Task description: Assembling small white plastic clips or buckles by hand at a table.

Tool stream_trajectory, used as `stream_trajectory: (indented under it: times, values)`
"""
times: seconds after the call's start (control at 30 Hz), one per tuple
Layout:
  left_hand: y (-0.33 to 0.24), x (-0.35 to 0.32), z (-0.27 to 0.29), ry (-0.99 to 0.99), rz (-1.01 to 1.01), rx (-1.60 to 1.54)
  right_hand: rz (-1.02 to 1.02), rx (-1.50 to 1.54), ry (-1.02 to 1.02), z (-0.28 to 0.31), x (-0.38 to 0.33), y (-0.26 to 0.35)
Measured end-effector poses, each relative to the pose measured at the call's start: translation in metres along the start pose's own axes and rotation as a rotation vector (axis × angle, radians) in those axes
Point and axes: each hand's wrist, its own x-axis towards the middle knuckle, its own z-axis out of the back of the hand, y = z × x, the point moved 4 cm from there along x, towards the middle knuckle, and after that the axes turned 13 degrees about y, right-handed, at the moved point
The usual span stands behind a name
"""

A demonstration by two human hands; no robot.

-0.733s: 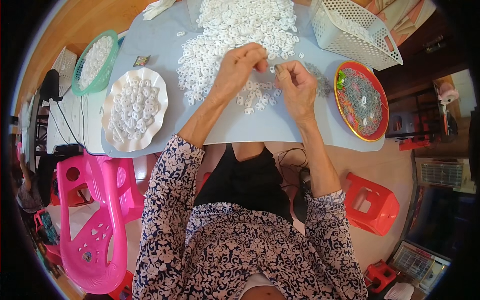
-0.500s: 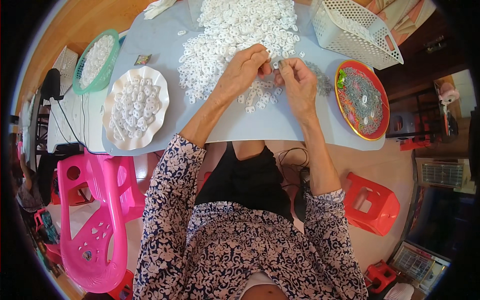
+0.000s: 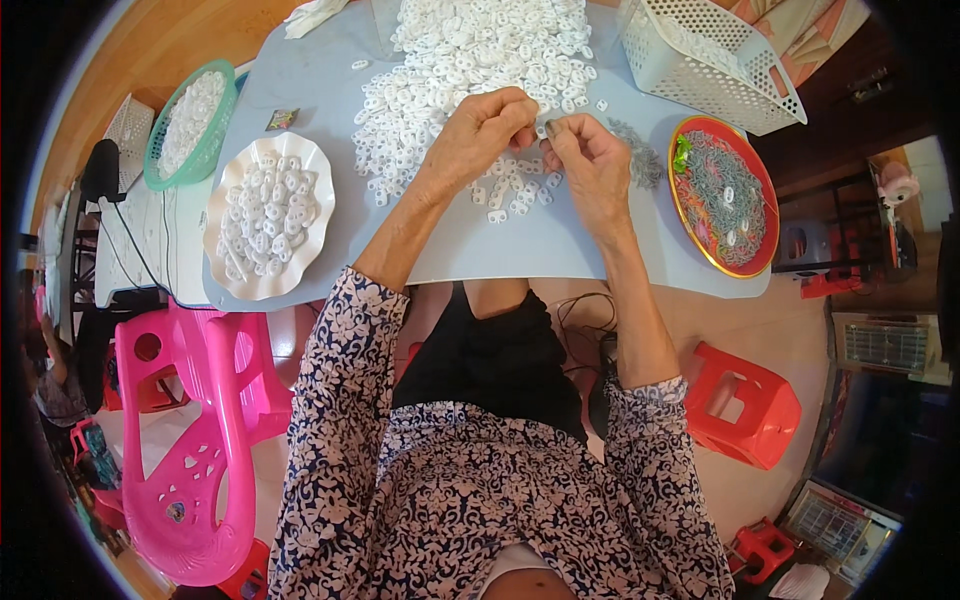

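Note:
Both hands meet over a grey mat (image 3: pixel 520 250) on the table. My left hand (image 3: pixel 487 130) and my right hand (image 3: pixel 590 160) pinch one small white plastic ring piece (image 3: pixel 543 129) between their fingertips. Just beyond them lies a big heap of the same white ring pieces (image 3: pixel 470 60), with loose ones scattered under my hands. A thin grey cluster of small springs (image 3: pixel 640 155) lies to the right of my right hand.
A white scalloped plate (image 3: pixel 265 215) of ring pieces and a green bowl (image 3: pixel 190 120) sit at left. At right stand a red plate (image 3: pixel 725 195) of grey springs and a white perforated basket (image 3: pixel 705 60). A pink plastic chair (image 3: pixel 190 430) and a red stool (image 3: pixel 745 400) stand on the floor.
My hands, a little apart before, have come together and shifted slightly up toward the heap, with their fingertips now touching on one small piece.

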Motion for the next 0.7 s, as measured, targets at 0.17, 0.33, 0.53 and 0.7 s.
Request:
stream_trajectory:
  times: [0.17, 0.33, 0.53, 0.7]
  values:
    - [0.003, 0.001, 0.0, 0.001, -0.049, 0.001, -0.044, -0.013, 0.01, 0.0, -0.001, 0.002]
    - [0.006, 0.001, 0.001, -0.025, -0.036, 0.085, -0.031, -0.019, -0.007, -0.002, -0.001, 0.004]
    - [0.008, 0.002, 0.002, -0.015, -0.034, 0.106, -0.019, 0.002, -0.017, -0.001, 0.0, 0.002]
    - [0.008, 0.003, -0.001, 0.006, -0.02, 0.112, -0.036, -0.018, 0.001, 0.0, 0.0, 0.002]
